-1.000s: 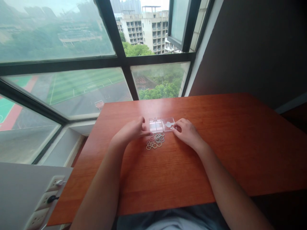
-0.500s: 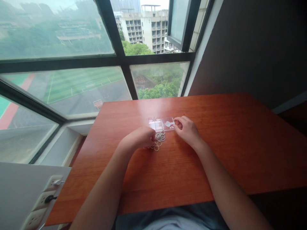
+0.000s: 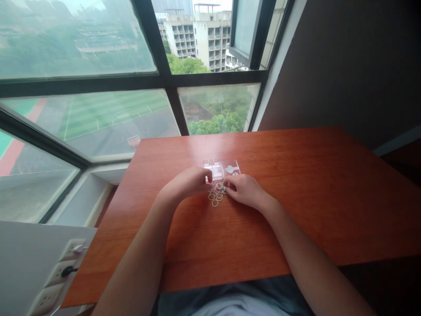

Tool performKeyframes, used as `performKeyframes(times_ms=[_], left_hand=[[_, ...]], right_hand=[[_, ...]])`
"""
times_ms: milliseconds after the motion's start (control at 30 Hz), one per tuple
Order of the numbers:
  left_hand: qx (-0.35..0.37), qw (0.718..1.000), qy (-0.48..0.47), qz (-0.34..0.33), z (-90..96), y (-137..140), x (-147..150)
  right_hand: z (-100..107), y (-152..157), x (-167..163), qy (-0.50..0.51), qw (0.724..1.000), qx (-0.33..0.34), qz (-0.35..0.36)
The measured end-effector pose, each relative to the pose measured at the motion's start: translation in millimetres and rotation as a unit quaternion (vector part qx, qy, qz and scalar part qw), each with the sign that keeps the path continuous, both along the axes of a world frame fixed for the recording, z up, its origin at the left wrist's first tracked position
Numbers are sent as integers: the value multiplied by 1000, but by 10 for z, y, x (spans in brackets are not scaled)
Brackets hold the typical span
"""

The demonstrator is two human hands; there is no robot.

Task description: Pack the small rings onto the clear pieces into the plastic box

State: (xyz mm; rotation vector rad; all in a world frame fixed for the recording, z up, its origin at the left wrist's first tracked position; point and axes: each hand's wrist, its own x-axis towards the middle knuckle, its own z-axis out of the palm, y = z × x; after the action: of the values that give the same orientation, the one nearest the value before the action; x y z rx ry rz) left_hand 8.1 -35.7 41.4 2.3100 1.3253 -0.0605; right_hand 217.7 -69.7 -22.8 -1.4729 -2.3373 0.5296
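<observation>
Both hands are working at a small pile of pale rings (image 3: 216,196) that is lying on the reddish desk (image 3: 263,245), closer to the left edge than to the right one. A clear plastic case (image 3: 215,170) is lying flat just beyond the pile, between it and the far edge, and its right half is showing a pale printed shape (image 3: 232,168). The left hand (image 3: 192,181) is hovering at the near left corner of the case, its fingers curling toward the thumb; whether they are gripping a ring is not showing clearly. The right hand (image 3: 246,189) is bringing thumb and forefinger close together at the right side of the pile, apparently touching a ring there, but I cannot tell whether they are closing on it. The step in hand is looking like sorting or picking out rings by fingertip, with several of them overlapping and one lying nearest the near edge. In my judgement, the next move is calling for a light pinch on one ring's rim, freeing it from its neighbours without dragging the pile, while the other hand is keeping clear of the case so that it is not being nudged.
</observation>
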Motion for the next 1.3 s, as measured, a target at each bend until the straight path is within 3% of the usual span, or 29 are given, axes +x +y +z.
performKeyframes(times_ms=[333,533,833,1100,1300], left_hand=[[-65,998,-12,3,70,7,-30],[-66,997,-31,2,62,6,-53],[15,993,-120,6,12,54,-96],[70,989,-131,7,-66,97,-92],[82,988,-133,3,-85,96,-82]], right_hand=[[37,20,53,78,996,-26,28],[48,41,127,107,994,3,-3],[25,36,157,74,997,-10,27],[27,34,125,48,998,-19,34],[14,53,108,82,996,-20,29]])
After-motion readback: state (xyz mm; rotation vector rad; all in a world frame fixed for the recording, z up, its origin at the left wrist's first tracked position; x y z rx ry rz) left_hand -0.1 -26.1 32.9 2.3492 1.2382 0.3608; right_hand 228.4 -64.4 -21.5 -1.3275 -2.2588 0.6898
